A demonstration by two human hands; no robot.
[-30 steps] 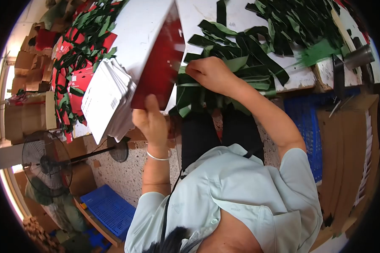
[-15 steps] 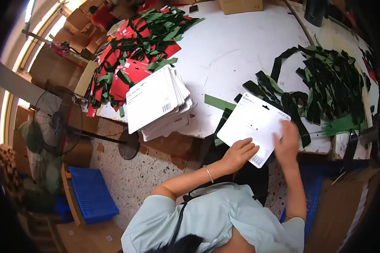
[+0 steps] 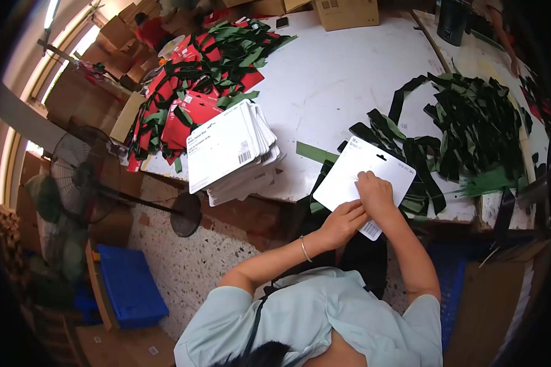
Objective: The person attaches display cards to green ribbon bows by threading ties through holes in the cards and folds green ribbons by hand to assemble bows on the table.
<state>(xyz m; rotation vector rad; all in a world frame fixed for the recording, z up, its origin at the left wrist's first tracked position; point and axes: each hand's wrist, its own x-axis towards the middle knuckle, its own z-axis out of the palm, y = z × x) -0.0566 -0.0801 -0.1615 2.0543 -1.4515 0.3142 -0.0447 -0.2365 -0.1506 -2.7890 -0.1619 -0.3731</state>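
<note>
The white card (image 3: 338,178) is at the near edge of the table (image 3: 330,73) — looks light, stiff, best held by its edges. The left hand (image 3: 341,225) grasps its lower edge; the right hand (image 3: 376,194) bunches fingertips mid-face — pinching what, I can't tell.

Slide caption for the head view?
Left hand holds a white-faced card, right hand at its middle; green strips and a card stack on the table.

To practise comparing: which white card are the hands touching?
The single card, with the left hand at its lower edge and the right hand over its middle; the other white cards are stacked to its left.
</note>
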